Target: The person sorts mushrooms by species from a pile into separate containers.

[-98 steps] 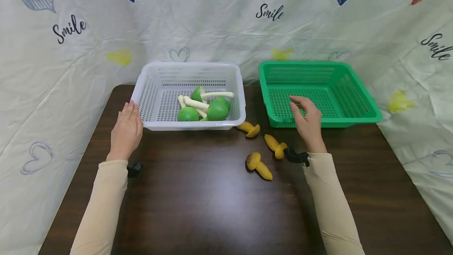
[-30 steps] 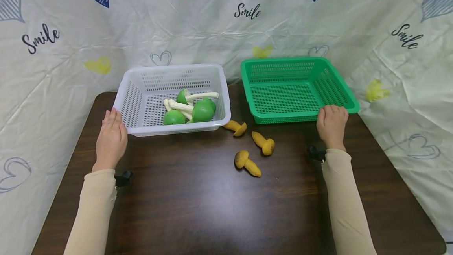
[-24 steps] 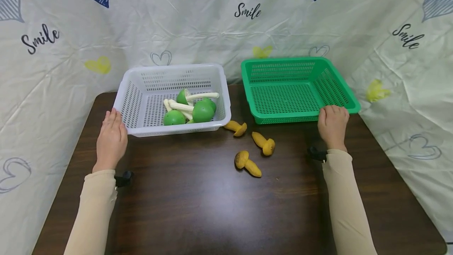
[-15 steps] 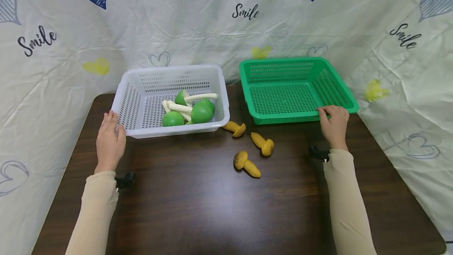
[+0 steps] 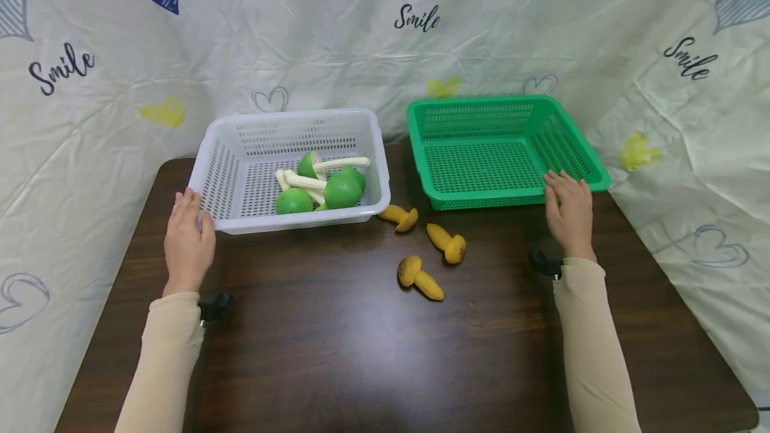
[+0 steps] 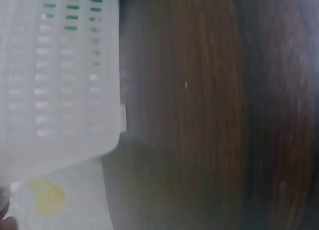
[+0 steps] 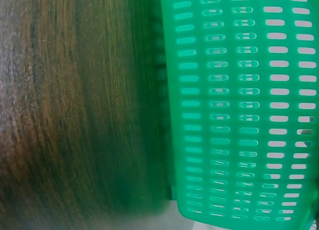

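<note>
Baskets kept side by side at back of table. Right hand now laid flat, fingers spread, on green basket's near corner; curled there a second ago. Left hand unchanged, fingers straight against white basket. Three yellow mushrooms left loose between. Green mushrooms held in white basket.

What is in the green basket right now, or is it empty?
Empty. The head view shows only bare mesh floor inside the green basket; the three yellow mushrooms lie outside it on the table.
</note>
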`<state>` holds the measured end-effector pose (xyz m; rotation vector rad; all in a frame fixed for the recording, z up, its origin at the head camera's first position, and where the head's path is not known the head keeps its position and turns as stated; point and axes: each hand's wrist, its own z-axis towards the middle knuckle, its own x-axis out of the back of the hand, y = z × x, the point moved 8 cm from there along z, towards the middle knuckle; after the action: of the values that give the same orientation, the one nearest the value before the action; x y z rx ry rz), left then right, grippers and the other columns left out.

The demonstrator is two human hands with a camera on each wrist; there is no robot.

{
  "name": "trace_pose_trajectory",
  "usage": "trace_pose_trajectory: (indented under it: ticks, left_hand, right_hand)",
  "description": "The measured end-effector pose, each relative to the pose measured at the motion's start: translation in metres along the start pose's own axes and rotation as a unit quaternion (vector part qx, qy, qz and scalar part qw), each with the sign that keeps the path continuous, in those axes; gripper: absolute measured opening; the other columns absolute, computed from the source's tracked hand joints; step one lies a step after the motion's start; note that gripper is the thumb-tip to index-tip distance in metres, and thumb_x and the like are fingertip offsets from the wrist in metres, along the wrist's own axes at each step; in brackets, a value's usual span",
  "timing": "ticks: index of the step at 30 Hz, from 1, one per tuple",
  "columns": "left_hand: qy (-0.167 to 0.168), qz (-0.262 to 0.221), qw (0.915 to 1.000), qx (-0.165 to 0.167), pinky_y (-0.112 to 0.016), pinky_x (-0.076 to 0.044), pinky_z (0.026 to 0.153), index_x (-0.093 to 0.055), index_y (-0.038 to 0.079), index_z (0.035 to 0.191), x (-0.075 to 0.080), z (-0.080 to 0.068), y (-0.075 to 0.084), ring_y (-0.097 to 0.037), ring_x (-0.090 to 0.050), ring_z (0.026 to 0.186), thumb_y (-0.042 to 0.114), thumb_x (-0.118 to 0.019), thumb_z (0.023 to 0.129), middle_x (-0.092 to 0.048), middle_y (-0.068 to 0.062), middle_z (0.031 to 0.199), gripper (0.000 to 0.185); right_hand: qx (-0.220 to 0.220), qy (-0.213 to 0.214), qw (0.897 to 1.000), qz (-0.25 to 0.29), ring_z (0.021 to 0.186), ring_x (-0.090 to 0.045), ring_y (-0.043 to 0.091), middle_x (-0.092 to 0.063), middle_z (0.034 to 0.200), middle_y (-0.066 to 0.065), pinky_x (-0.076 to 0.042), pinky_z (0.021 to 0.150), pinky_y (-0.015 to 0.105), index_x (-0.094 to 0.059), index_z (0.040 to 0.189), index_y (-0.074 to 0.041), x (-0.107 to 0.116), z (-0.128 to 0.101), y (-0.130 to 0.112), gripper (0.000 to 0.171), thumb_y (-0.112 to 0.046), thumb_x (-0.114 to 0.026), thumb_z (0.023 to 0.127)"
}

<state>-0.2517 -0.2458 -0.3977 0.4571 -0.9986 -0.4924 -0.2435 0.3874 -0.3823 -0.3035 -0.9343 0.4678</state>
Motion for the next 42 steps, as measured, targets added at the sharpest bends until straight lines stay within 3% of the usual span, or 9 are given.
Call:
trace_pose_trajectory:
  ticks: [4, 7, 11, 15, 21, 26, 30, 38, 42]
  left_hand:
    - [0.074, -0.022, 0.9907, -0.112, -0.045, -0.023, 0.111, -0.051, -0.012, 0.127, 0.000, -0.010, 0.038, -0.036, -0.037, 0.132, 0.004, -0.049, 0.090, -0.047, -0.024, 0.137, 0.041]
    - [0.082, -0.050, 0.9674, -0.234, -0.046, -0.033, 0.105, -0.057, -0.012, 0.119, -0.013, -0.023, 0.091, -0.040, -0.049, 0.120, 0.003, -0.053, 0.086, -0.055, -0.025, 0.126, 0.037]
    - [-0.011, -0.092, 0.9291, -0.358, -0.041, -0.044, 0.097, -0.061, -0.007, 0.116, -0.049, -0.048, 0.161, -0.035, -0.057, 0.109, 0.008, -0.060, 0.085, -0.060, -0.020, 0.120, 0.035]
    - [-0.135, -0.116, 0.8854, -0.429, -0.034, -0.047, 0.092, -0.062, -0.002, 0.116, -0.091, -0.078, 0.214, -0.025, -0.058, 0.108, 0.012, -0.069, 0.082, -0.062, -0.013, 0.117, 0.037]
    - [-0.281, -0.092, 0.8340, -0.466, -0.028, -0.043, 0.096, -0.063, 0.004, 0.118, -0.153, -0.116, 0.254, -0.017, -0.055, 0.112, 0.019, -0.068, 0.087, -0.060, -0.006, 0.120, 0.035]
    - [-0.352, -0.026, 0.7914, -0.499, -0.032, -0.034, 0.106, -0.061, 0.005, 0.121, -0.192, -0.143, 0.269, -0.018, -0.051, 0.118, 0.022, -0.068, 0.087, -0.059, -0.005, 0.122, 0.039]
    - [-0.362, 0.033, 0.7836, -0.504, -0.038, -0.029, 0.109, -0.061, 0.007, 0.121, -0.209, -0.150, 0.273, -0.017, -0.050, 0.119, 0.022, -0.069, 0.086, -0.061, -0.003, 0.120, 0.038]
    - [-0.334, 0.065, 0.7997, -0.495, -0.039, -0.032, 0.107, -0.067, 0.010, 0.111, -0.216, -0.146, 0.273, -0.016, -0.055, 0.113, 0.012, -0.063, 0.089, -0.065, 0.000, 0.112, 0.023]
    - [-0.315, 0.082, 0.8016, -0.502, -0.036, -0.035, 0.105, -0.069, 0.013, 0.109, -0.218, -0.145, 0.271, -0.015, -0.057, 0.109, 0.013, -0.058, 0.093, -0.067, 0.003, 0.110, 0.020]
  right_hand:
    - [0.004, 0.006, 1.000, 0.002, 0.126, -0.042, 0.040, -0.056, 0.125, 0.025, -0.013, 0.112, 0.051, -0.060, 0.121, 0.006, 0.000, 0.001, 0.000, 0.029, -0.007, -0.049, 0.097]
    - [0.007, 0.015, 1.000, 0.001, 0.123, -0.044, 0.042, -0.059, 0.121, 0.025, -0.014, 0.112, 0.052, -0.062, 0.118, 0.006, 0.001, 0.001, 0.000, 0.029, -0.008, -0.048, 0.098]
    - [0.007, 0.026, 1.000, 0.007, 0.118, -0.046, 0.046, -0.061, 0.115, 0.027, -0.013, 0.111, 0.054, -0.064, 0.114, 0.007, 0.000, 0.001, 0.002, 0.027, -0.007, -0.048, 0.097]
    - [0.007, 0.033, 0.999, 0.011, 0.117, -0.046, 0.046, -0.062, 0.112, 0.028, -0.013, 0.111, 0.054, -0.065, 0.111, 0.008, -0.001, 0.001, 0.003, 0.027, -0.006, -0.047, 0.097]
    - [0.000, 0.042, 0.999, 0.008, 0.118, -0.047, 0.044, -0.063, 0.108, 0.027, -0.012, 0.111, 0.053, -0.066, 0.106, 0.008, -0.001, 0.002, 0.005, 0.026, -0.007, -0.047, 0.097]
    - [0.004, 0.047, 0.999, 0.011, 0.116, -0.047, 0.045, -0.063, 0.106, 0.028, -0.011, 0.111, 0.054, -0.067, 0.103, 0.008, -0.002, 0.001, 0.007, 0.026, -0.007, -0.047, 0.097]
    - [0.007, 0.044, 0.999, 0.014, 0.117, -0.047, 0.045, -0.063, 0.110, 0.027, -0.012, 0.111, 0.054, -0.066, 0.108, 0.007, -0.003, 0.001, 0.007, 0.027, -0.009, -0.046, 0.098]
    - [-0.001, 0.003, 1.000, -0.029, 0.124, -0.044, 0.040, -0.057, 0.125, 0.024, -0.013, 0.113, 0.049, -0.059, 0.123, 0.005, -0.004, 0.000, 0.002, 0.032, -0.011, -0.045, 0.099]
    - [0.001, -0.007, 0.998, -0.059, 0.126, -0.043, 0.038, -0.055, 0.127, 0.024, -0.015, 0.113, 0.049, -0.057, 0.125, 0.006, -0.004, -0.001, 0.000, 0.034, -0.013, -0.044, 0.100]
